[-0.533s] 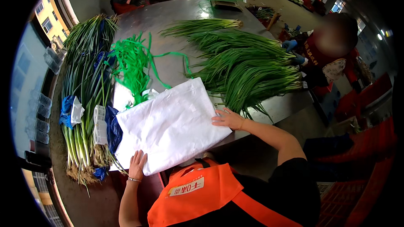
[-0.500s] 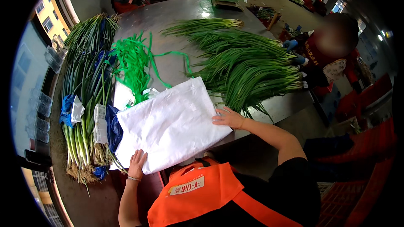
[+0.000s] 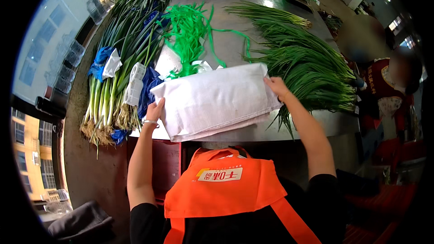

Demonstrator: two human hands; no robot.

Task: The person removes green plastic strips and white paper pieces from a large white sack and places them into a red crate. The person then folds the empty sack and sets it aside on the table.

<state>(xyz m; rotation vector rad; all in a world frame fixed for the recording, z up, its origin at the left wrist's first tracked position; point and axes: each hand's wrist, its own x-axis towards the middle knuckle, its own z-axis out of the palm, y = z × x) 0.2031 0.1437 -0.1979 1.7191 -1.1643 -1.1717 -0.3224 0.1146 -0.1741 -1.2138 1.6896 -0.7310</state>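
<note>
A folded white woven sheet (image 3: 212,99), perhaps a sack, is stretched between my two hands above the near edge of the metal table (image 3: 235,49). My left hand (image 3: 154,110), with a bracelet at the wrist, pinches its left edge. At the upper right corner my right hand (image 3: 276,88) is closed on the cloth. The sheet's lower layers fan out beneath its front edge. Just beyond it lies a tangle of green plastic ribbons (image 3: 187,36). Bunches of long green leaves (image 3: 303,58), like chives, rest to the right.
Scallions with roots (image 3: 106,104) lie along the left, with a blue bag (image 3: 149,88) and a roll of white labels (image 3: 135,86) near them. A co-worker (image 3: 384,81) stands at the right edge. Below the table is a red crate (image 3: 180,160). Windows line the left.
Both hands have gone from lying on the sheet to gripping its edges. The sheet is now narrower from front to back, folded over. My view has shifted, too.
</note>
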